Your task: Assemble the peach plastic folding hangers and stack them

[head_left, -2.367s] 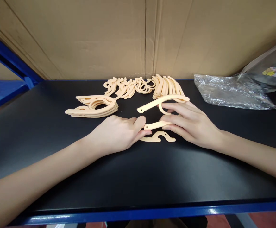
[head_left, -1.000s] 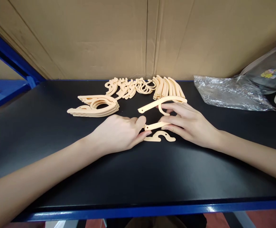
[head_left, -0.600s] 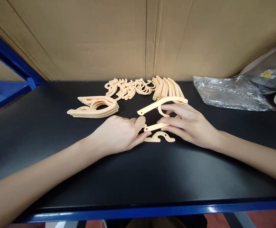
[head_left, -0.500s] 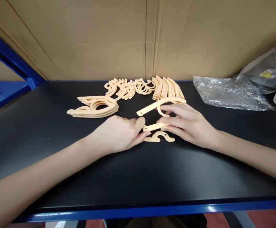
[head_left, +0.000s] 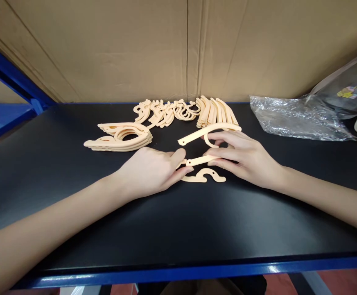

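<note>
My right hand (head_left: 242, 153) is closed around a cream plastic folding hanger (head_left: 198, 133), one arm slanting above the fingers and the other arm (head_left: 200, 160) pinched below between thumb and fingers. At the free end of that lower arm, my left hand (head_left: 150, 170) pinches a small cream piece (head_left: 183, 162); most of it is hidden by the thumb and fingers. Just below both hands, a loose wavy hanger part (head_left: 211, 173) with a hole lies on the black table (head_left: 178, 229). Its left end goes behind my left thumb.
Folded hangers (head_left: 120, 143) are stacked at the left. Behind them lie a row of loose hook parts (head_left: 163, 112) and a bundle of curved arms (head_left: 217, 111). Crinkled clear plastic (head_left: 295, 119) lies at the right, by a clear bag (head_left: 335, 90). Cardboard (head_left: 120, 49) walls the back.
My left fingertips have shifted slightly left from the lower arm's end, so more of the small piece shows between them. My right hand keeps its hold. The view has moved a little.
</note>
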Tool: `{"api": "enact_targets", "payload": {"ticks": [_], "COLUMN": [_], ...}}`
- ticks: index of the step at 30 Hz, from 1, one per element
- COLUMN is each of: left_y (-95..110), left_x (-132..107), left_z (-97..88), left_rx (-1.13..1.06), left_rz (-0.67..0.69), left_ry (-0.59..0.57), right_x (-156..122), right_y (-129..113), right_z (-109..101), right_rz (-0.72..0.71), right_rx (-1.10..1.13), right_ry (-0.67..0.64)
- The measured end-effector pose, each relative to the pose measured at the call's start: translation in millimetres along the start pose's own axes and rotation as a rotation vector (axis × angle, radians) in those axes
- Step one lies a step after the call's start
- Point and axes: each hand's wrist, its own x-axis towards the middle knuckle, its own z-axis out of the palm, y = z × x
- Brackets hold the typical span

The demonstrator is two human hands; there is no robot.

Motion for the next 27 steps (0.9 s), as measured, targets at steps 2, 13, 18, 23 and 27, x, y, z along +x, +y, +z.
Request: {"api": "enact_targets", "payload": {"ticks": [2,13,18,23,27], "left_y": [0,3,6,5,4], "left_x": [-1,3,4,4,3], "left_z": [3.4,0.4,-3.3,-8.0,-7.0], "left_rx": [-0.037,-0.057,0.006,-0.001,-0.01], "left_rz": [-0.03,-0.001,0.022,0.044,0.058], "left_ry": [0.021,-0.026,-0.01,-0.043,-0.042], "right_x": [0,0,0,0,0], "right_y": [0,-2,-2,-2,-2], "right_z": [0,-1,-1,0,0], "right_rz": [-0.015,-0.064,-0.064,-0.079,-0.066], "right_rx": [-0.007,-0.004,-0.018,-0.033,-0.035], "right_ry": [0.011,0.043,0.049,0.061,0.065]}}
